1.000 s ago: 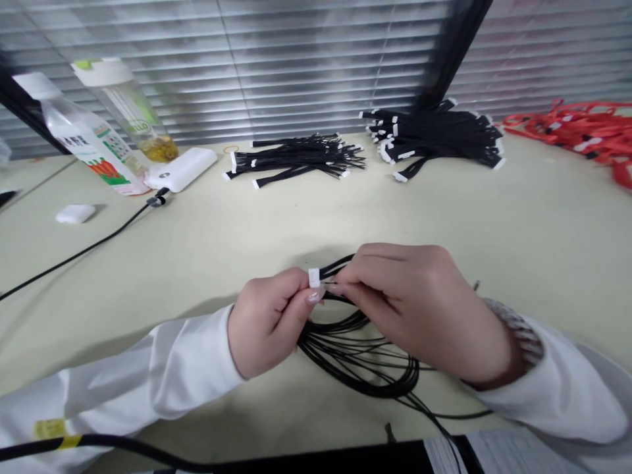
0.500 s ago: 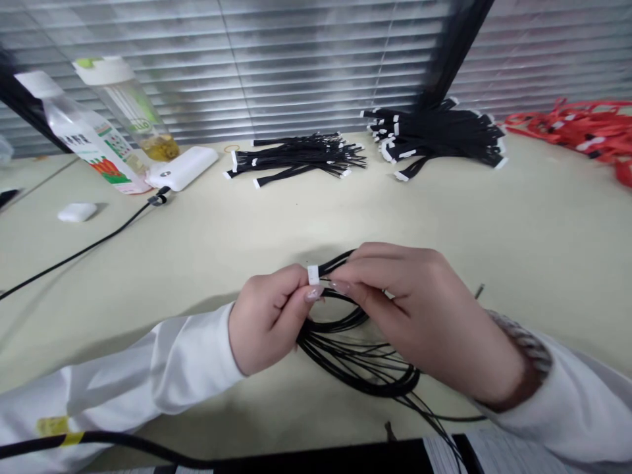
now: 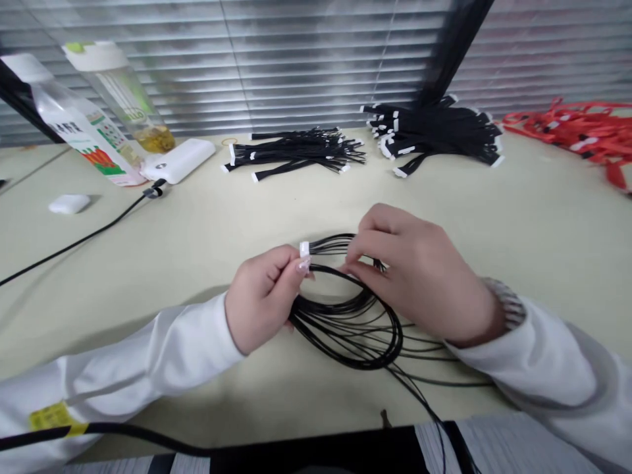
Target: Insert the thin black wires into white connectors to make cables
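Note:
My left hand [image 3: 264, 296] pinches a white connector [image 3: 305, 249] between thumb and forefinger, and the near end of a coil of black wires [image 3: 368, 359] passes under its fingers. Several thin black wires fan out of the connector to the right. My right hand [image 3: 415, 270] is closed over those wires, its thumb and fingertips pressed together a short way from the connector. Its fingers partly hide the wires there. Loose wire ends trail from the coil toward the table's front edge and under the right forearm.
Bundles of black cables with white connectors [image 3: 296, 153] and a larger pile [image 3: 439, 135] lie at the back. Red cables [image 3: 582, 135] are at the far right. To the left are a plastic bottle [image 3: 83, 125], a tea bottle [image 3: 121, 92], a power bank [image 3: 182, 161] and a white case [image 3: 69, 203].
My right hand has drawn away from the connector, and the wires there now show spread apart. Both hands and the coil appear slightly higher and further left in view.

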`<state>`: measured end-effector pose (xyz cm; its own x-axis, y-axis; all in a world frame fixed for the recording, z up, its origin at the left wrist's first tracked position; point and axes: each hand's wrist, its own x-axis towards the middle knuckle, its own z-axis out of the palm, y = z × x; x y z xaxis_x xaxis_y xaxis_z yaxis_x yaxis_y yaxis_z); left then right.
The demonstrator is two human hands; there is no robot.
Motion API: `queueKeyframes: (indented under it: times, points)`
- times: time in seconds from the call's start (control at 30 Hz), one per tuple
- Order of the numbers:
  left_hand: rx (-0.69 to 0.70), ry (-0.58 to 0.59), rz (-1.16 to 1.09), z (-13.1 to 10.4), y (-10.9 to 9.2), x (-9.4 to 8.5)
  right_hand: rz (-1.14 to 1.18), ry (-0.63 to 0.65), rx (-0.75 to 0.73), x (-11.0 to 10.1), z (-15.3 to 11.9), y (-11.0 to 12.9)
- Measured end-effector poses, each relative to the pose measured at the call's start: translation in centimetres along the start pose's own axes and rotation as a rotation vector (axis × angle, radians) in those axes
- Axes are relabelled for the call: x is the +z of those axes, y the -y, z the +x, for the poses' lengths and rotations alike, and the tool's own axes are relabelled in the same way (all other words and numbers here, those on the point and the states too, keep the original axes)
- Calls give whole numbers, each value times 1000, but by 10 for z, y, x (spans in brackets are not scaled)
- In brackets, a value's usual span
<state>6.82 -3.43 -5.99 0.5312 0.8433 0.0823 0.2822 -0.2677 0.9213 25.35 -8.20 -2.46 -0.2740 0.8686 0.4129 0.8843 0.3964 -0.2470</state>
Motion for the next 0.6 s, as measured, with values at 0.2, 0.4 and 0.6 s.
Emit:
queueKeyframes:
  times: [0.2, 0.4, 0.6]
  points:
    - [-20, -63, -86, 3, -2, 1, 32, 187, 14, -13, -1, 2]
    - [20, -157, -75, 3, 1, 0, 211, 421, 167, -11, -2, 4]
    - [-7, -188, -83, 4, 2, -1, 220, 517, 103, 2, -7, 1]
